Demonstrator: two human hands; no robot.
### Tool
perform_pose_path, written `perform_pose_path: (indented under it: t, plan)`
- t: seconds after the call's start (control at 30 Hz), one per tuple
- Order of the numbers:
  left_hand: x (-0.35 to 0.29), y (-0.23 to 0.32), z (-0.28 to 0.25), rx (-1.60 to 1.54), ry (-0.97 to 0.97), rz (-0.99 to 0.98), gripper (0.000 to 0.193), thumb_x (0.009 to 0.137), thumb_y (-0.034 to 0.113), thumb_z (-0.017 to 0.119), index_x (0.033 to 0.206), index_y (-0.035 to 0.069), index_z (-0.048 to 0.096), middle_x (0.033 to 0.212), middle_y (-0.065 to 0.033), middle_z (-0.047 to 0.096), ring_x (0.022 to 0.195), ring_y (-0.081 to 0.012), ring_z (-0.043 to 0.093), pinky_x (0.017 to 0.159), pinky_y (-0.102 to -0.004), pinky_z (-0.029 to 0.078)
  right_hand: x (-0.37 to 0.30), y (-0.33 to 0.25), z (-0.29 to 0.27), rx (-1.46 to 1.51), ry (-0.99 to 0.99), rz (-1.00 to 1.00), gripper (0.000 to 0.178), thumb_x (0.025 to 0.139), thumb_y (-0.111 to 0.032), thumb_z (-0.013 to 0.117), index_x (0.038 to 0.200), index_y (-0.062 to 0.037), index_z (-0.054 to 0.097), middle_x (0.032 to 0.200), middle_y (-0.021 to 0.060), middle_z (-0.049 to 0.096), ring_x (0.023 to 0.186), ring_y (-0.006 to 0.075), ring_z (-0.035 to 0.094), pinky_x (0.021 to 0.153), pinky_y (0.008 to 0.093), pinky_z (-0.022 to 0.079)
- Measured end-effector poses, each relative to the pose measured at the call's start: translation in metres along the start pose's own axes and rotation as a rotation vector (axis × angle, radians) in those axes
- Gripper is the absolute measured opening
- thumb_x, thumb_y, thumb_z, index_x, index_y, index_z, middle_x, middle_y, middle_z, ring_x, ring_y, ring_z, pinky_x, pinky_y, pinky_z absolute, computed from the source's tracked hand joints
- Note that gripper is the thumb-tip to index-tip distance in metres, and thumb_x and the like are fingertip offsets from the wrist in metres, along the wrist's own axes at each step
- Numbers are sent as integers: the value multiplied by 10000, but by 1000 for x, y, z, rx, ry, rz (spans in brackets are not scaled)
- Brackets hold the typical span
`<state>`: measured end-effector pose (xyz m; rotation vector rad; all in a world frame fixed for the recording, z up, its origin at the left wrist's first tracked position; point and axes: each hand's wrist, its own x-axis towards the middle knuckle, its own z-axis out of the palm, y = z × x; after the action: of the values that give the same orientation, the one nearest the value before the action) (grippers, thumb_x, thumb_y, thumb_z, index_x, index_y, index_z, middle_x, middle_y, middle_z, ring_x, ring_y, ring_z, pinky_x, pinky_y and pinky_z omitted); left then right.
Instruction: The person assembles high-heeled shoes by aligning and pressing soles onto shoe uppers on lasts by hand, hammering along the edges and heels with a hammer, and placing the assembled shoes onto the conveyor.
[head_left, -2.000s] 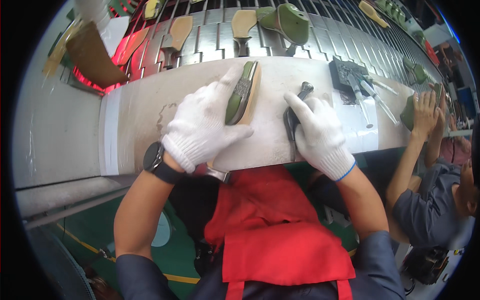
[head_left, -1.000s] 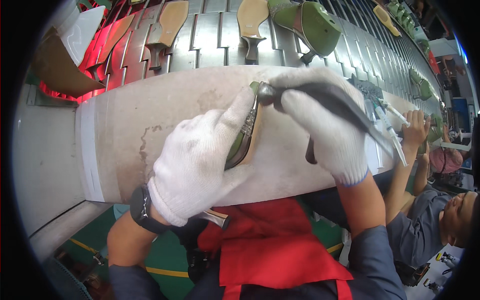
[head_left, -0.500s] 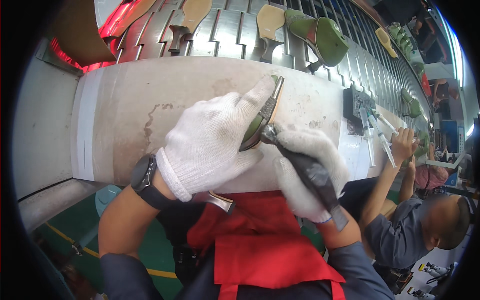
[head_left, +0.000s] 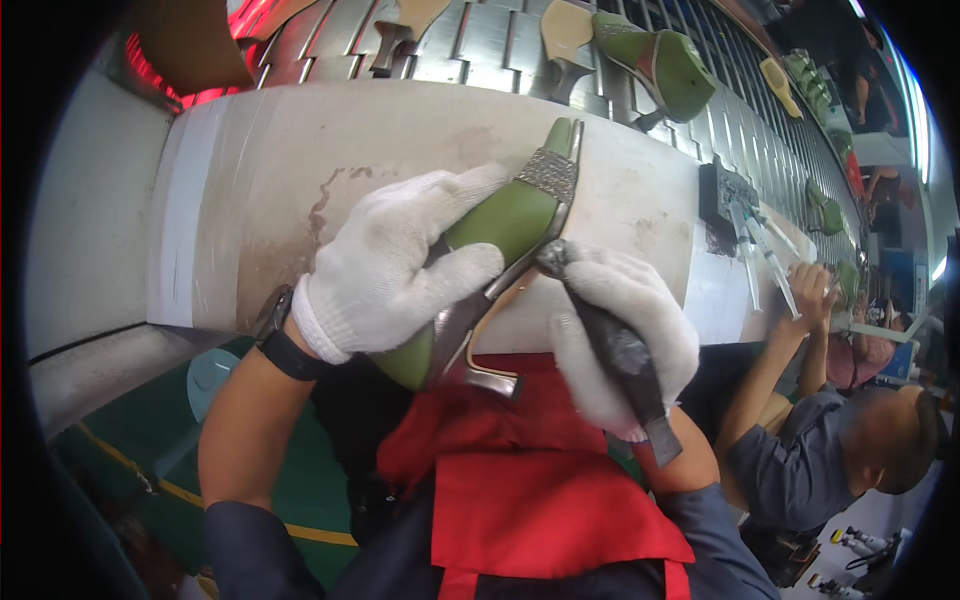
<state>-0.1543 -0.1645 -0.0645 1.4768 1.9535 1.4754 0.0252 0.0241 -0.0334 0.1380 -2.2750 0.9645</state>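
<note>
In my gloved left hand [head_left: 375,265] is a green high-heeled shoe [head_left: 505,215], tilted on its side. Its toe points away from me, and its heel comes back toward my red apron. A glittery silver band crosses the shoe near the toe. My gloved right hand [head_left: 655,330] is closed around a dark tool [head_left: 625,355] with a rounded knob at the upper end and a flat, blade-like lower end. The knob is right beside the sole edge; I cannot tell whether they touch.
A pale worktop [head_left: 270,190] carries a dark block [head_left: 725,200] and several syringes [head_left: 770,265] at right. Beyond runs a slatted metal conveyor [head_left: 480,45] with tan soles [head_left: 568,30] and another green shoe [head_left: 670,75]. A co-worker [head_left: 800,450] sits close on the right.
My left hand has shifted left and back along the shoe, so more of its green side and the glitter band shows. My right hand still grips the tool beside the sole.
</note>
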Motion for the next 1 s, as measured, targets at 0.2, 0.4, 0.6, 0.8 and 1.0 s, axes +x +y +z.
perform_pose_path:
  t: [0.2, 0.4, 0.6, 0.8, 1.0]
  plan:
    - [-4, 0, 2, 43, 52, 1, 587, 990, 213, 741, 1504, -44, 619, 1216, -229, 733, 1065, -400, 721, 968, -464, 556, 0, -22, 3, -12, -180, 124, 398, 820, 65, 836, 1203, 4, 742, 1153, 213, 794, 1069, 377, 792, 971, 439, 627]
    - [-7, -8, 3, 11, 77, 56, 600, 963, 171, 733, 1512, -37, 611, 1187, -234, 732, 1047, -412, 712, 944, -472, 555, -7, -34, 7, 277, -218, 396, 402, 841, 65, 835, 1230, 21, 744, 1150, 213, 793, 1100, 340, 805, 976, 430, 630]
    - [-8, -10, 7, 78, 94, 57, 578, 973, 165, 725, 1504, -34, 614, 1178, -236, 728, 1047, -421, 709, 938, -471, 556, -7, -31, 14, 297, -220, 331, 386, 851, 70, 818, 1228, 38, 738, 1148, 234, 787, 1069, 315, 808, 945, 405, 631]
    - [-9, -7, 5, 29, 85, 67, 539, 1006, 173, 714, 1491, -45, 626, 1219, -239, 727, 1077, -408, 718, 969, -463, 559, -16, -40, 14, 422, -269, 432, 386, 837, 99, 810, 1211, 32, 740, 1153, 229, 789, 1072, 325, 805, 930, 387, 631]
    - [-8, -7, 2, -24, 47, 15, 537, 1023, 177, 699, 1505, -49, 623, 1244, -239, 733, 1112, -393, 727, 998, -453, 563, -26, -30, 15, 237, -143, 231, 425, 824, 95, 826, 1231, 19, 733, 1201, 236, 789, 1128, 378, 793, 996, 456, 626]
